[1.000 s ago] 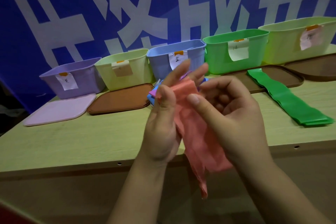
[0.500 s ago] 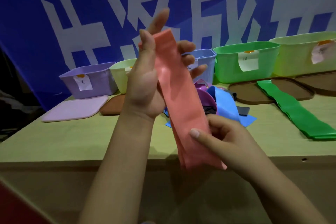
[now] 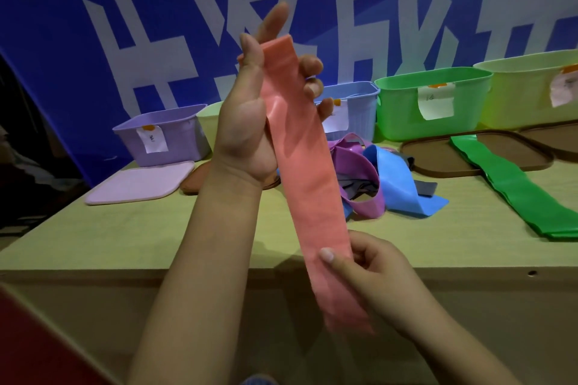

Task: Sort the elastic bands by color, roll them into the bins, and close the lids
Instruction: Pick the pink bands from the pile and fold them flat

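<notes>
I hold a long flat salmon-pink elastic band [image 3: 308, 184] stretched down the middle of the frame. My left hand [image 3: 250, 122] grips its upper end, thumb on the front and 3 fingers curled round the far edge, 1 finger pointing up. My right hand [image 3: 372, 272], lower right of centre, pinches its lower part. Behind, on the pale wooden table [image 3: 156, 234], lies a tangle of purple, blue and grey bands [image 3: 375, 178]; green bands [image 3: 516, 187] lie at right.
</notes>
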{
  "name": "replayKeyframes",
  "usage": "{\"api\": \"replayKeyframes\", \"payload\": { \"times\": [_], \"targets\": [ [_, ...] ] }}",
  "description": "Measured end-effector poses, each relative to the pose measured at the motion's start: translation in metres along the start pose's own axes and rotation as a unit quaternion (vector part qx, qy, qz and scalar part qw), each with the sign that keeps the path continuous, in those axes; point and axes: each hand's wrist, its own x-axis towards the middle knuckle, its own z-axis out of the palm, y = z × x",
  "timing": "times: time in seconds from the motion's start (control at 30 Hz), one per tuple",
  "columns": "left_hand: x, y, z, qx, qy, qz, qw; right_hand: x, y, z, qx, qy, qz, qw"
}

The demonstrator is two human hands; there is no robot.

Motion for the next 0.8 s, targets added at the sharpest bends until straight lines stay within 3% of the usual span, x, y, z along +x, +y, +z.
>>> {"api": "replayKeyframes", "payload": {
  "times": [0.3, 0.43, 0.5, 0.6, 0.8],
  "targets": [
    [-0.001, 0.005, 0.003, 0.037, -0.003, 0.005, 0.999, -0.004, 0.024, 0.005, -0.078, 0.166, -0.123, 0.975],
    [0.0, 0.005, 0.005, 0.037, -0.006, -0.001, 0.999, -0.001, 0.025, 0.004, -0.149, 0.222, -0.21, 0.941],
    [0.001, 0.004, 0.007, 0.032, -0.01, -0.007, 0.999, 0.005, 0.025, 0.002, -0.138, 0.219, -0.188, 0.947],
    [0.002, 0.004, 0.01, 0.03, -0.012, -0.011, 0.999, 0.012, 0.025, -0.002, -0.055, 0.151, -0.116, 0.98],
    [0.004, 0.007, 0.011, 0.012, -0.009, -0.006, 1.0, 0.016, 0.02, 0.002, 0.035, 0.121, -0.071, 0.989]
  ]
}}
